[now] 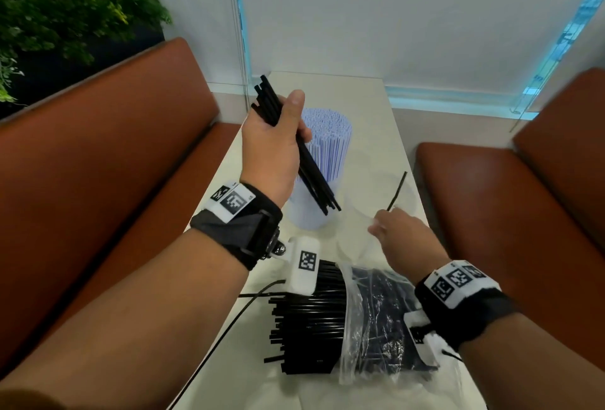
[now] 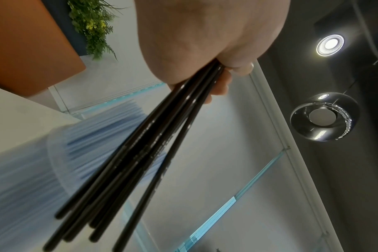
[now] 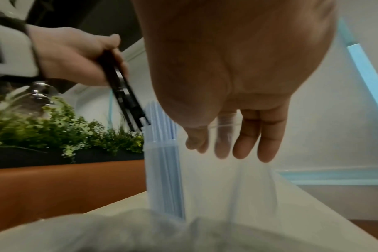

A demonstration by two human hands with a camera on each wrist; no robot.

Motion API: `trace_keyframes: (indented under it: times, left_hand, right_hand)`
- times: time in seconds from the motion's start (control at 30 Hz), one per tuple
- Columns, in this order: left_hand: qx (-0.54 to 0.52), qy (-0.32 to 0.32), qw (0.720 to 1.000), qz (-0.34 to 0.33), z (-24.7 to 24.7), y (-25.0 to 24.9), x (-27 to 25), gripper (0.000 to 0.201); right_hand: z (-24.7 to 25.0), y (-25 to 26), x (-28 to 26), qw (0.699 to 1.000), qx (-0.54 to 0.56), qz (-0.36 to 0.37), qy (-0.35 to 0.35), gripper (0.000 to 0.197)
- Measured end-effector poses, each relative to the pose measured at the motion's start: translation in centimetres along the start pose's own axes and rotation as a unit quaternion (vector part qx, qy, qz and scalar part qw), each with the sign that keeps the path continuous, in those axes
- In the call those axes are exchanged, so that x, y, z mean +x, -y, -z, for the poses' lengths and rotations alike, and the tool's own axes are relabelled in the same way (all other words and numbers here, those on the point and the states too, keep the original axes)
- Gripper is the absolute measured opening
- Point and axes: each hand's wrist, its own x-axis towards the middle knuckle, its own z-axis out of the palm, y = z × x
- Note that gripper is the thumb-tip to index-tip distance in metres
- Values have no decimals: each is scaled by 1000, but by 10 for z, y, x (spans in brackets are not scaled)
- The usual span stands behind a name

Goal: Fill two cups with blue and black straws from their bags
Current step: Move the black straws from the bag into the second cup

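Observation:
My left hand point(image 1: 281, 147) is raised over the table and grips a bunch of several black straws point(image 1: 309, 167), their lower ends hanging in front of a cup packed with blue straws point(image 1: 327, 134). The left wrist view shows the same bunch point(image 2: 140, 162) fanning out below the fingers. My right hand point(image 1: 406, 239) reaches to a clear cup point(image 3: 237, 187) to the right of the blue one, its straight fingers point(image 3: 248, 136) at the rim. A single black straw point(image 1: 397, 190) leans up just beyond that hand. A clear bag of black straws point(image 1: 376, 318) lies near me.
The narrow pale table point(image 1: 376, 108) runs between two brown benches point(image 1: 98, 147) point(image 1: 523, 196). Glass panels stand at the far end and a plant point(image 1: 65, 10) at the back left. Black straws point(image 1: 307, 318) stick out of the bag's open left end.

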Motion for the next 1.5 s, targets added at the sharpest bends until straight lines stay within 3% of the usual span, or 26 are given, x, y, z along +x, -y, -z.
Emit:
trace_keyframes:
  times: [0.13, 0.3, 0.43, 0.53, 0.73, 0.83, 0.93, 0.97, 1.0, 1.1, 1.13, 1.27, 1.4, 1.5]
  left_hand:
    - [5, 17, 1000, -1, -27, 9, -2, 25]
    - [122, 89, 988, 31, -46, 47, -21, 25]
    - [311, 207, 920, 122, -38, 80, -28, 25]
    - [372, 221, 889, 148, -24, 85, -25, 44]
    - [406, 238, 879, 84, -2, 61, -20, 79]
    - [414, 214, 885, -15, 19, 41, -30, 66]
    - [422, 214, 878, -70, 47, 27, -49, 34]
    - [442, 241, 862, -63, 58, 26, -56, 23]
    - [476, 283, 831, -46, 69, 28, -63, 17]
    - [590, 409, 695, 25, 106, 41, -87, 30]
    - [601, 407, 685, 62, 120, 47, -94, 37]
    - [533, 280, 765, 228, 164, 63, -120, 58]
    - [407, 140, 829, 358, 175, 74, -135, 58]
    - [300, 91, 860, 402, 156, 80, -145, 53]
  right_hand:
    - [-10, 18, -3, 999, 5, 34, 16, 17]
    - [-13, 26, -5, 996, 10, 79, 32, 23]
    - [-15, 24, -5, 994, 13, 110, 18, 22]
    - [-16, 22, -1, 992, 21, 120, 27, 19]
    - [-16, 25, 8, 989, 30, 139, 34, 22]
    - [-9, 28, 1, 988, 43, 148, 16, 28]
    - [-2, 34, -20, 979, 87, 134, -129, 24]
    - [0, 38, -28, 976, 88, 120, -160, 18]
    - [0, 42, -34, 981, 81, 98, -149, 15]
    - [-11, 50, -48, 1000, 5, 1, 31, 42]
    - [-17, 51, -51, 997, -17, -22, 72, 51]
    - [-34, 51, -61, 989, -80, -49, 116, 62]
    - [-42, 50, -57, 989, -49, -66, 126, 36]
    - [-44, 49, -56, 989, -9, -80, 120, 29]
